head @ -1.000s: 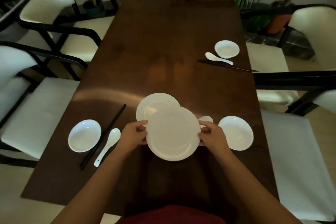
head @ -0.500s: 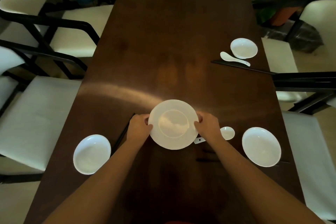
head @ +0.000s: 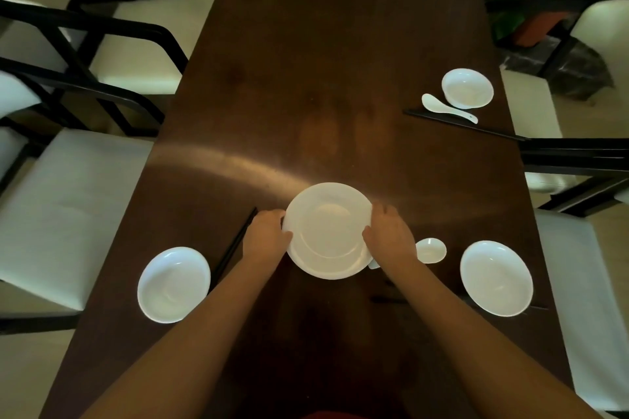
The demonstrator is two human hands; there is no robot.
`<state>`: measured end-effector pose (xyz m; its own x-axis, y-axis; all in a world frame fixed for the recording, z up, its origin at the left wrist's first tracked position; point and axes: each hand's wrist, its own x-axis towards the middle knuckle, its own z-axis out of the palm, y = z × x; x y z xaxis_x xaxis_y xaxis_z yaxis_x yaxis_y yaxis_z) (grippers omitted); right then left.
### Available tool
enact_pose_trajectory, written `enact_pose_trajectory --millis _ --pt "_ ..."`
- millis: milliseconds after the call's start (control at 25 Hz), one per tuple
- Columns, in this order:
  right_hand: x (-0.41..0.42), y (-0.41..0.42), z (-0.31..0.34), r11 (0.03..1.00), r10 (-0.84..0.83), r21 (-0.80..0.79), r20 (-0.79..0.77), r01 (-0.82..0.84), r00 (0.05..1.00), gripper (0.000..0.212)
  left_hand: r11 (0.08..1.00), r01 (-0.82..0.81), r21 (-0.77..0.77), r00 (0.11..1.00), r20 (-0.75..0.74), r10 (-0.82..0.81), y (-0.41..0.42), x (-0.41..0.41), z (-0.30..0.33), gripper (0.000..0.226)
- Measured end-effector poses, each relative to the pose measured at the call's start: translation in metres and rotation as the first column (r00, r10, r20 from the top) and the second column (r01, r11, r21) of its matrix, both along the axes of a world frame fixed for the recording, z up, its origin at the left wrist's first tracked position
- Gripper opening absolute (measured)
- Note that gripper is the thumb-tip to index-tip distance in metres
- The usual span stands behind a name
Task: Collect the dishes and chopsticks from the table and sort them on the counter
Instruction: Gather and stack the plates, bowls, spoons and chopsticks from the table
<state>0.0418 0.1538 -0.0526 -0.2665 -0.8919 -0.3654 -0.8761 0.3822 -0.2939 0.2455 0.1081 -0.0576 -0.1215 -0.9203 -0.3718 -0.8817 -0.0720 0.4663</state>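
Both hands, L (head: 267, 236) & R (head: 389, 236), grip white plate (head: 328, 231) edges on table (head: 306, 78).

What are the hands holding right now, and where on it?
Both hold the stacked white plates by the rim: left hand on the left edge, right hand on the right edge. Whether the stack is lifted off the table cannot be told.

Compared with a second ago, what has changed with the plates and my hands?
The top plate, held offset a second ago, has been slid over the other plate so they form one stack. The left hand and right hand still grip the rims. The bowls, spoons and chopsticks lie where they were.
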Motion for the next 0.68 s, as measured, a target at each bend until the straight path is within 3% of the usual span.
enact_pose_trajectory --millis 160,440,560,680 --pt "0.005 0.005 -0.001 0.987 0.147 0.09 -0.124 -0.137 0.981 0.051 0.998 0.063 -0.028 0.997 0.039 -0.061 0.006 0.002 -0.003 0.027" --pt "0.013 0.01 0.013 0.999 0.044 -0.021 -0.097 -0.046 0.994 0.037 0.986 0.156 -0.05 0.982 0.114 -0.15 0.024 0.014 0.004 0.047" --pt "0.034 0.01 0.022 0.96 0.244 -0.094 -0.183 -0.264 0.952 0.049 0.948 0.183 -0.26 0.979 0.139 -0.151 0.038 0.032 0.023 0.048" --pt "0.083 0.01 0.035 0.828 0.468 -0.212 -0.246 -0.519 0.848 0.052 0.854 0.215 -0.473 0.971 0.195 -0.136 0.062 0.07 0.042 0.042"
